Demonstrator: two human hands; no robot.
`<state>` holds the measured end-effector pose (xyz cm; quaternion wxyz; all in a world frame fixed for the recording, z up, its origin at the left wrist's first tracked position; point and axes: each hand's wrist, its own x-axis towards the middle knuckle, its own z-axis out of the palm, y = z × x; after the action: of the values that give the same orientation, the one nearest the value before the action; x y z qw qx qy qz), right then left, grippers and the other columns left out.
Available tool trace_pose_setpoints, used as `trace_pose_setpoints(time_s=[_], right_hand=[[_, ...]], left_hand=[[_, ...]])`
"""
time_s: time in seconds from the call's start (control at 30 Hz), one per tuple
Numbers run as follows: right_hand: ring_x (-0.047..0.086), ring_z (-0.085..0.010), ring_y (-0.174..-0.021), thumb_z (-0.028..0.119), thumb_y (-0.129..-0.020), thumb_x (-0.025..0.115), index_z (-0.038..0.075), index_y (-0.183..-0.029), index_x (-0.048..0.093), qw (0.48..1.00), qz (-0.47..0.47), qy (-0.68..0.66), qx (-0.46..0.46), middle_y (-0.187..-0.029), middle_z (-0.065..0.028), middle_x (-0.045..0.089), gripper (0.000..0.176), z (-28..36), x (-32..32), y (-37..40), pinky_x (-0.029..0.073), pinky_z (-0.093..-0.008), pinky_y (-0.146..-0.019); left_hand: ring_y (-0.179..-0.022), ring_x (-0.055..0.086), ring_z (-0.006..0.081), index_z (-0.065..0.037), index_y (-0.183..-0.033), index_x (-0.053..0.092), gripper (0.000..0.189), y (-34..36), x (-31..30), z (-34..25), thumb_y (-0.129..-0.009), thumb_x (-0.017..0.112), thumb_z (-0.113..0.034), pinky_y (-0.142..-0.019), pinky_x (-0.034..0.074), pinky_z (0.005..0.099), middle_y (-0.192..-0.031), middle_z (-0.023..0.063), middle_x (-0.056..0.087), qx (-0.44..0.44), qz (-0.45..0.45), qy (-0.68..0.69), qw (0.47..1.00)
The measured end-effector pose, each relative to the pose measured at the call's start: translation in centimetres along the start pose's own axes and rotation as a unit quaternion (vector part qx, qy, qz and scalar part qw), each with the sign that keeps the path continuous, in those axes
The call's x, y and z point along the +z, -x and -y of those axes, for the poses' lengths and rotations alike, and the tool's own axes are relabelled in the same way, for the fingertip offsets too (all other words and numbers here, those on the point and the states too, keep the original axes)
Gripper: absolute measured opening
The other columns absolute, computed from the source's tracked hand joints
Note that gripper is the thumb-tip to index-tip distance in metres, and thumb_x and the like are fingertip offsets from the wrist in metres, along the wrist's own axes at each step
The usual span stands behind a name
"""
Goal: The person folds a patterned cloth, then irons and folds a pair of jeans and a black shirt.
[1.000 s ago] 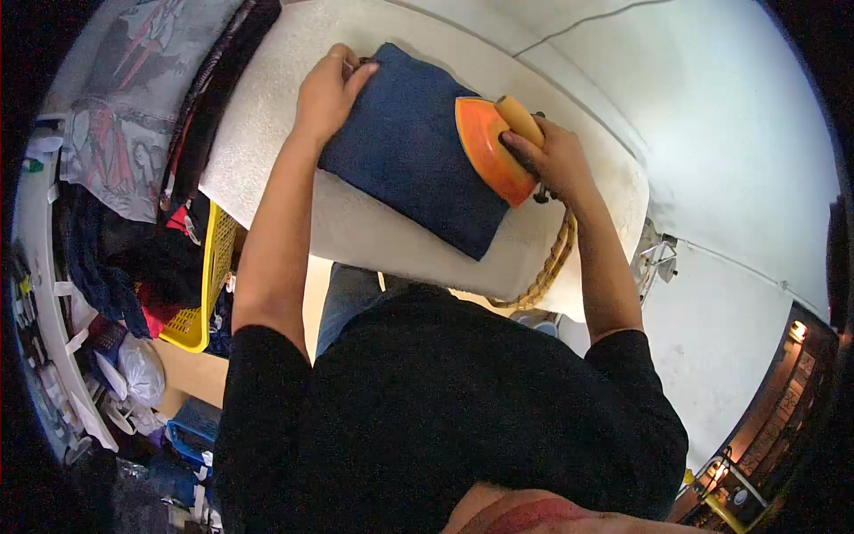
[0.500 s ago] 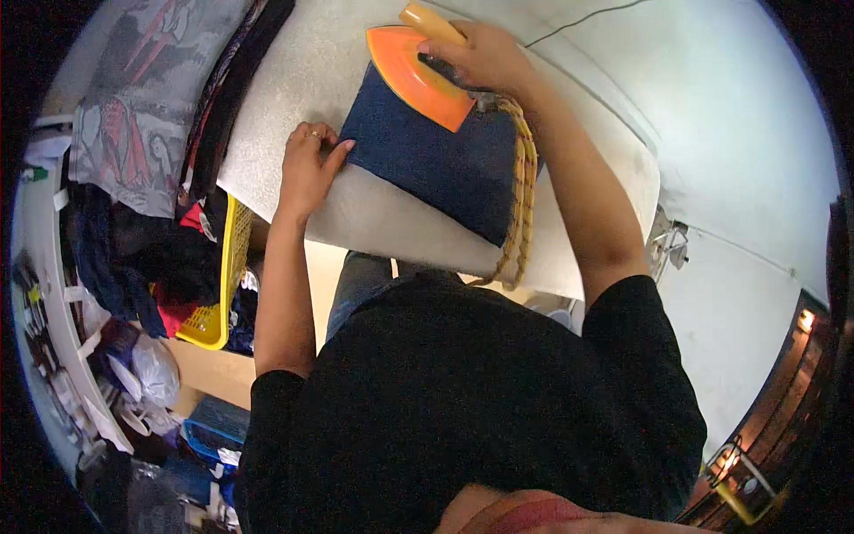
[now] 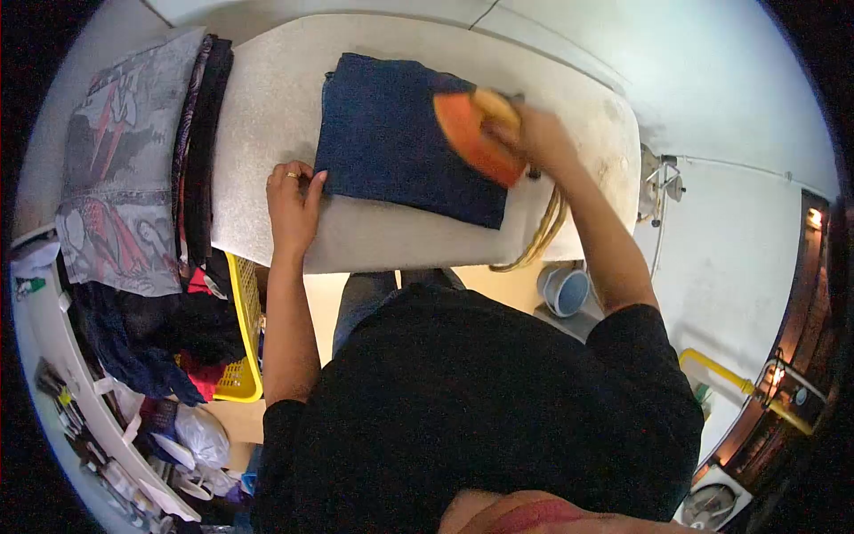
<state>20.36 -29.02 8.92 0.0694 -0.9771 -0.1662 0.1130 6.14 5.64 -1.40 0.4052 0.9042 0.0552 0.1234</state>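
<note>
A folded dark blue denim cloth [image 3: 391,133] lies flat on the pale padded board [image 3: 267,98]. My right hand [image 3: 534,138] is wrapped round the handle of an orange and yellow iron [image 3: 471,133], which sits over the cloth's right part, blurred by motion. From the iron's rear a yellow cord [image 3: 544,231] hangs down toward the board's front edge. At the cloth's lower left corner is my left hand [image 3: 296,200], thumb at the denim edge and fingers bent on the board. Whether it pinches the fabric is unclear.
Folded grey printed clothing [image 3: 133,169] and darker garments are stacked on the left, above a yellow basket [image 3: 249,329] with clothes. A blue-grey bucket [image 3: 566,292] stands below the board's right side. White wall and pipes are at the right.
The iron and my right hand have moved right and down across the cloth. The view has shifted, showing more of the board's far edge. My left hand remains at the cloth's corner.
</note>
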Motion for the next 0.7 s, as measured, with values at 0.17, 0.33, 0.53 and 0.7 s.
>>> trace_pose_setpoints(time_s=[0.17,0.33,0.53,0.7], right_hand=[[0.067,-0.0252,-0.07,0.059,-0.083,0.064,-0.001,-0.106,0.067,0.985,-0.011,-0.144,0.093,-0.077,-0.0178,0.067,0.064,-2.0,-3.7,-4.5,0.05,-0.0396,-0.066],[0.065,-0.0251,-0.066,0.062,-0.078,0.068,0.005,-0.101,0.069,0.987,0.042,-0.14,0.068,-0.076,-0.015,0.068,0.062,1.5,-2.1,2.8,0.05,-0.0385,-0.064],[0.067,-0.034,-0.089,0.055,-0.078,0.068,0.021,-0.12,0.062,0.976,0.21,-0.052,-0.035,-0.102,-0.0116,0.069,0.054,5.7,1.1,14.0,0.053,-0.0465,-0.08],[0.067,-0.0352,-0.084,0.049,-0.077,0.071,0.019,-0.119,0.062,0.99,0.122,-0.075,0.017,-0.099,-0.014,0.069,0.052,-1.6,3.0,16.3,0.054,-0.0448,-0.073]], left_hand=[[-0.088,0.055,0.0336,-0.002,-0.089,0.059,0.018,0.0,0.1,0.6,-0.087,0.067,-0.018,-0.082,0.042,0.0419,-0.089,0.0151,0.058,-0.011,0.018,0.003,1.0],[-0.089,0.062,0.0231,-0.001,-0.103,0.06,0.023,-0.9,-0.5,0.6,-0.089,0.068,-0.018,-0.081,0.049,0.0337,-0.097,0.0125,0.064,-0.051,0.053,0.03,0.997],[-0.102,0.064,0.0282,0.01,-0.118,0.056,0.064,-6.0,0.6,0.0,-0.084,0.071,-0.043,-0.092,0.047,0.0334,-0.111,0.0224,0.065,-0.179,0.114,0.129,0.969],[-0.107,0.061,0.0277,0.008,-0.124,0.054,0.059,-8.3,0.2,-1.3,-0.086,0.069,-0.035,-0.094,0.046,0.0332,-0.118,0.0204,0.063,-0.26,0.194,0.229,0.918]])
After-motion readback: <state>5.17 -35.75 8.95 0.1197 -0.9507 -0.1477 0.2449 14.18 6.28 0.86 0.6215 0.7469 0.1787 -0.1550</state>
